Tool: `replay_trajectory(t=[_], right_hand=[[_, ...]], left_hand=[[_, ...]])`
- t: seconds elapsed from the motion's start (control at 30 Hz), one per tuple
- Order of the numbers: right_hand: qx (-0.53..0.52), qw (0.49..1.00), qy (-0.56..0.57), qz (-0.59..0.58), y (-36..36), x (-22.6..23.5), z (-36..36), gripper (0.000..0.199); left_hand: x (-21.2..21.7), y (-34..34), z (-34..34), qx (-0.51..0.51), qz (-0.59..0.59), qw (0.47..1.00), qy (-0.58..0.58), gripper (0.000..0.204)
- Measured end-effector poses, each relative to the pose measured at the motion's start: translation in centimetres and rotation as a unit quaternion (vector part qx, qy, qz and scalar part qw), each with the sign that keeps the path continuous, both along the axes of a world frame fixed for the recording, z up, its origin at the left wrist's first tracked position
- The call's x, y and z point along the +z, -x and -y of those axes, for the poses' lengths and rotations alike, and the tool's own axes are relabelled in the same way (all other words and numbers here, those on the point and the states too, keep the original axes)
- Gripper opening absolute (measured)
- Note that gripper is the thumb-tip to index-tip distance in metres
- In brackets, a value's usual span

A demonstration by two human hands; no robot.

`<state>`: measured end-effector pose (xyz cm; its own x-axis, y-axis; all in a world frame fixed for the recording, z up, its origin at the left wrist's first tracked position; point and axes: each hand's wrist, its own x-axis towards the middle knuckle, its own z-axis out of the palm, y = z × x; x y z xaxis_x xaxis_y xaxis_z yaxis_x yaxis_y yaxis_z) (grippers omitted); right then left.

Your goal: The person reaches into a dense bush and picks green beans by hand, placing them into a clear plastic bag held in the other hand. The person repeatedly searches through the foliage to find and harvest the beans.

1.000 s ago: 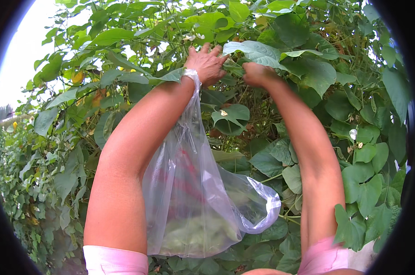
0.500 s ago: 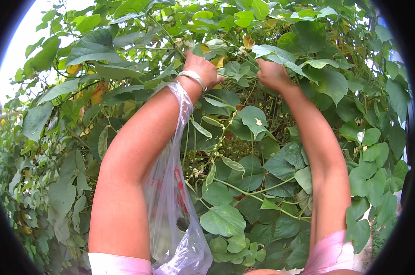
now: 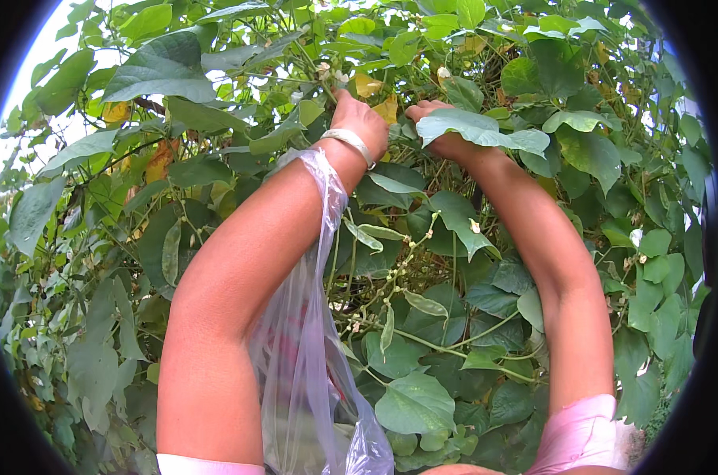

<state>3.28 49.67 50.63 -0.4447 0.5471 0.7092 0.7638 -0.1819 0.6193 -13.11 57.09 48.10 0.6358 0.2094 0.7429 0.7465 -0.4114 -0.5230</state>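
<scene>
Vines (image 3: 416, 402) fill most of the frame. At the upper centre, the left hand (image 3: 362, 127) is curled just below pale flowers (image 3: 324, 70), its fingertips hidden, so I cannot tell what it pinches. Just to its right, the right hand (image 3: 440, 141) bends partly behind a broad leaf (image 3: 484, 131); its grip is unclear too. A clear bag (image 3: 302, 388) hangs from the left forearm (image 3: 268, 218) into the lower centre; green pods (image 3: 425, 304) dangle mid-frame.

One left hand (image 3: 364, 120), one right hand (image 3: 447, 146), one pale bracelet (image 3: 345, 134), one plastic bag (image 3: 299, 372), two pink sleeves (image 3: 577, 434), at least five green pods (image 3: 425, 304)
</scene>
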Motion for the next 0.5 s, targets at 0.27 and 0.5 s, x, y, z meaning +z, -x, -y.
replay_trajectory(t=[0.27,0.5], right_hand=[[-0.226,0.972,0.003,-0.070,-3.5,8.5,-8.0,0.021],[-0.283,0.954,-0.074,0.064,-2.4,11.5,-7.4,0.024]], left_hand=[[0.4,0.6,0.5,-0.012,0.007,1.000,-0.011,0.020],[0.1,0.9,1.5,0.022,-0.023,0.999,0.037,0.027]])
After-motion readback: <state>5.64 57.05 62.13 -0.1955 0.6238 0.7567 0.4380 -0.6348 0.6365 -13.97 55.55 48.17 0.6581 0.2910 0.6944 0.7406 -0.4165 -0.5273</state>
